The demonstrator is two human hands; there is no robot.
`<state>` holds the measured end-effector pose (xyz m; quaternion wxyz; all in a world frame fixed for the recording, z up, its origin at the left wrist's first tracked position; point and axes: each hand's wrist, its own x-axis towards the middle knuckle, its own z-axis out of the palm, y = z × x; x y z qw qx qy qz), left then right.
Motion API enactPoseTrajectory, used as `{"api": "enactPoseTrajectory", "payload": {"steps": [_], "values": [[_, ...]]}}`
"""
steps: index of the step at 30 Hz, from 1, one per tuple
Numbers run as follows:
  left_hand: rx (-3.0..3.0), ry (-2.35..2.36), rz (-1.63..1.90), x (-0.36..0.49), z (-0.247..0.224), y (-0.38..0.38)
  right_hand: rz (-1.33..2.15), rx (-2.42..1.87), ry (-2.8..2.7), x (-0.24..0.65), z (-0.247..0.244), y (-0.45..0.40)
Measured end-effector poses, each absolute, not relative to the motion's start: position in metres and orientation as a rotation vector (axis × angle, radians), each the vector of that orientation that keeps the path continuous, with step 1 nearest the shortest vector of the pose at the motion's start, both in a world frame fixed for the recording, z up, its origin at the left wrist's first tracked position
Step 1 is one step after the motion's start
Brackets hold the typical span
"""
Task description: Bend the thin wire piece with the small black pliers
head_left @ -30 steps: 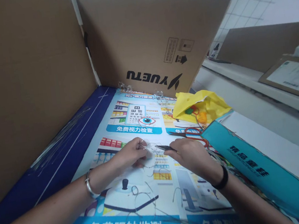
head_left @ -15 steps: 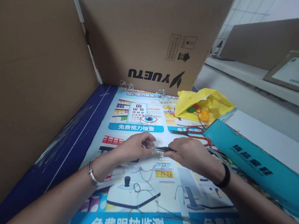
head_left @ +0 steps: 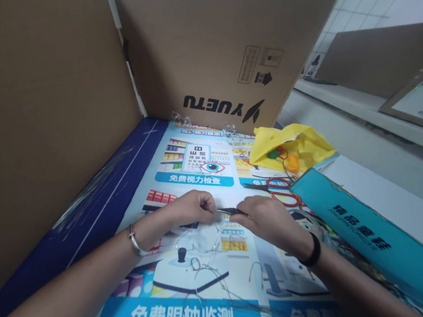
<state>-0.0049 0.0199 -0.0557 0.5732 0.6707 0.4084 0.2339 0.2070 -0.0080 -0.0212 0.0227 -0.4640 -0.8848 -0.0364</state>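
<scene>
A brown left panel stands along the left side of the blue sheet. The far panel, marked YUETU upside down, stands at the poster's far edge. The poster lies flat, with the blue sheet showing along its left edge. A teal box runs along the poster's right edge. The yellow bag lies at the far right corner, its mouth open on green, red and orange items.

The right hand is closed around the handles of the pliers; a black band encircles its wrist. The left hand has thumb and fingers pressed together, pinching thin wire at the pliers' tip. A silver bracelet encircles the left wrist.

Straight wires lie in a bundle on the blue sheet, beside the left panel. The scissors, red-handled, lie between the yellow bag and the right hand, blades toward the poster's left edge. The pliers point from the right hand to the left fingertips. Loose wires curl on the poster below the hands. Two wire clusters sit near its far edge.
</scene>
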Motion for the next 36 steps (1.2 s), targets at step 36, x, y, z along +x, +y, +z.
{"api": "enactPoseTrajectory", "payload": {"steps": [36], "values": [[0.908,0.653,0.862,0.002,-0.063,0.0,-0.834,-1.252,-3.005,0.149,0.046,0.002]]}}
